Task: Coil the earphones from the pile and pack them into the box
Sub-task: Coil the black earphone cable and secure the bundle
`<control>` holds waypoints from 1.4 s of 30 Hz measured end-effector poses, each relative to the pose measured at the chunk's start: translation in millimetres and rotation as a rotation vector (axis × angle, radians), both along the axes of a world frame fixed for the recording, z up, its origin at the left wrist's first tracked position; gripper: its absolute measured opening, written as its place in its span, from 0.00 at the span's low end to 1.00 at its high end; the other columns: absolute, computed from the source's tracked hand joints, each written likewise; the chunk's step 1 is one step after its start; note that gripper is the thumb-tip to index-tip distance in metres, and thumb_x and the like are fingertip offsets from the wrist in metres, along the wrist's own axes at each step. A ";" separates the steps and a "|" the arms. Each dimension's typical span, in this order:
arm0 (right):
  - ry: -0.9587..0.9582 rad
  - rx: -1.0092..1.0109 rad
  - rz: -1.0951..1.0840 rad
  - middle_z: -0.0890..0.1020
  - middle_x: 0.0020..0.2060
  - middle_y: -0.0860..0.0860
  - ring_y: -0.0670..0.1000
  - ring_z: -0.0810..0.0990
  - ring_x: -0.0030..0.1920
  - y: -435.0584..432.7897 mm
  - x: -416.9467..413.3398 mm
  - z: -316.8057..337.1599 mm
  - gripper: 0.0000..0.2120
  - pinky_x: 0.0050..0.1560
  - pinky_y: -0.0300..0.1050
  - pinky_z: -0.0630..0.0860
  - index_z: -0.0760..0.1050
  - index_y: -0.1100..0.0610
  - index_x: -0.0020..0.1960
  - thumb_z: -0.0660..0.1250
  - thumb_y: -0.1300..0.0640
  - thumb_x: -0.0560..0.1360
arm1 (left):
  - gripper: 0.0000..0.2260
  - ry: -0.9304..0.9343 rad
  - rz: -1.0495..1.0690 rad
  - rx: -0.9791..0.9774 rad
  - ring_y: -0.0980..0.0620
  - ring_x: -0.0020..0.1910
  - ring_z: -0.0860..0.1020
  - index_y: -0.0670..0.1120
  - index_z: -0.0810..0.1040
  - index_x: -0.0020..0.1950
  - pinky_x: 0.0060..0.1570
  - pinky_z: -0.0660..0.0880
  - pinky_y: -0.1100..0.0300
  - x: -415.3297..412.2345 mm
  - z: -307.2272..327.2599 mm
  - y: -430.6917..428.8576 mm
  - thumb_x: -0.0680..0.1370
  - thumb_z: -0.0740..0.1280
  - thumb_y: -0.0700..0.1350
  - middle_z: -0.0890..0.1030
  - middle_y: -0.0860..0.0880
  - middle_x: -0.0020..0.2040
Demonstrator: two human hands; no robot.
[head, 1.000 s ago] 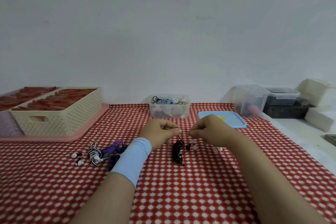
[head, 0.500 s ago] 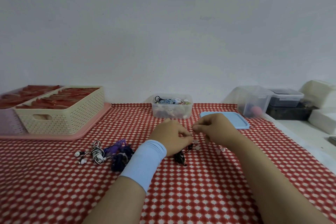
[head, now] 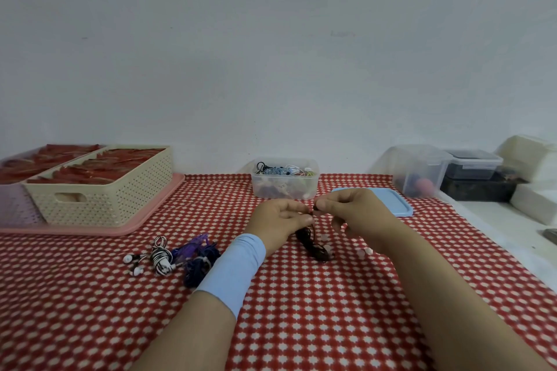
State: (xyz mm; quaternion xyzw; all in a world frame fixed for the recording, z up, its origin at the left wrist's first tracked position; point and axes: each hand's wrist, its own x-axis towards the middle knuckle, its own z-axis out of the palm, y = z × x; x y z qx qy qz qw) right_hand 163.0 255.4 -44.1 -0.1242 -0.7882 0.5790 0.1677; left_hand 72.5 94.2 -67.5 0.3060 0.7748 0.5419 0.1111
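left hand (head: 280,220) and right hand (head: 357,214) pinch the black earphones (head: 312,245) near the clear box (head: 313,187) holding coiled earphones (head: 283,171).

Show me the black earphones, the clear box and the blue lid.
black earphones (head: 312,245): head view, middle of the dark cord bundle.
clear box (head: 304,185): head view, front wall near its right corner.
blue lid (head: 394,205): head view, bare top near its right edge.

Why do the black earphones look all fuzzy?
Head view: the black earphones look smeary, likely from slight blur, where the left hand and right hand pinch them; the light is even, with no glare and only faint shadows.
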 end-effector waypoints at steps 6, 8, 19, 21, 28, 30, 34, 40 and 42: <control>-0.053 -0.106 0.093 0.84 0.34 0.47 0.45 0.73 0.28 -0.3 -0.8 -0.9 0.07 0.26 0.38 0.64 0.85 0.58 0.48 0.72 0.54 0.77 | 0.07 -0.002 0.018 0.101 0.59 0.37 0.83 0.51 0.85 0.51 0.49 0.78 0.66 1.3 -2.3 1.7 0.74 0.75 0.45 0.86 0.51 0.41; -0.063 -0.115 0.109 0.84 0.37 0.49 0.46 0.74 0.29 0.4 -1.6 -2.1 0.08 0.26 0.38 0.63 0.85 0.58 0.48 0.72 0.53 0.76 | 0.08 -0.005 0.012 0.118 0.58 0.37 0.82 0.50 0.85 0.53 0.51 0.78 0.64 1.7 -2.5 1.7 0.74 0.74 0.45 0.87 0.50 0.41; -0.065 -0.150 0.121 0.86 0.41 0.53 0.48 0.76 0.31 -0.1 -1.3 -3.5 0.08 0.27 0.38 0.66 0.85 0.58 0.48 0.71 0.54 0.78 | 0.11 -0.037 -0.026 0.131 0.64 0.39 0.81 0.50 0.84 0.58 0.40 0.71 0.78 2.1 -2.3 0.2 0.77 0.71 0.42 0.86 0.56 0.43; -0.058 -0.151 0.126 0.86 0.41 0.53 0.48 0.76 0.31 -2.5 -0.1 -2.5 0.08 0.27 0.39 0.66 0.85 0.59 0.48 0.70 0.55 0.78 | 0.10 -0.040 -0.016 0.123 0.62 0.40 0.82 0.50 0.84 0.58 0.40 0.72 0.77 0.5 -3.0 0.1 0.77 0.71 0.43 0.86 0.57 0.43; -0.031 -0.112 0.109 0.86 0.41 0.54 0.49 0.77 0.31 -4.8 0.4 -3.4 0.08 0.29 0.41 0.67 0.85 0.59 0.47 0.70 0.54 0.78 | 0.09 -0.039 -0.015 0.121 0.63 0.42 0.82 0.49 0.85 0.56 0.40 0.72 0.77 -1.7 -4.5 -0.4 0.76 0.72 0.43 0.86 0.58 0.43; -0.027 -0.090 0.104 0.86 0.41 0.56 0.48 0.77 0.31 -5.7 0.7 -4.0 0.08 0.30 0.41 0.67 0.86 0.58 0.48 0.71 0.54 0.78 | 0.09 -0.031 -0.022 0.120 0.59 0.45 0.83 0.48 0.85 0.55 0.41 0.73 0.76 -2.4 -4.9 -1.4 0.76 0.72 0.43 0.86 0.56 0.44; -0.032 -0.116 0.105 0.86 0.42 0.55 0.47 0.78 0.31 -7.5 0.8 -3.8 0.10 0.31 0.41 0.69 0.85 0.60 0.52 0.70 0.55 0.78 | 0.09 -0.021 -0.024 0.123 0.66 0.43 0.82 0.47 0.85 0.55 0.43 0.73 0.76 -3.0 -4.6 -2.1 0.76 0.72 0.42 0.86 0.56 0.45; -0.053 -0.153 0.129 0.85 0.40 0.53 0.47 0.79 0.31 -7.5 1.3 -3.4 0.12 0.28 0.38 0.70 0.84 0.64 0.53 0.69 0.55 0.79 | 0.08 -0.009 -0.053 0.115 0.64 0.47 0.82 0.48 0.85 0.55 0.47 0.74 0.75 -4.6 -4.3 -3.2 0.76 0.73 0.42 0.86 0.56 0.46; -0.048 -0.127 0.113 0.86 0.39 0.52 0.47 0.79 0.31 -8.1 0.5 -3.6 0.10 0.27 0.37 0.70 0.85 0.60 0.51 0.70 0.54 0.78 | 0.07 0.015 -0.054 0.104 0.63 0.47 0.83 0.47 0.86 0.54 0.47 0.74 0.75 -4.5 -4.5 -2.5 0.76 0.72 0.42 0.86 0.55 0.45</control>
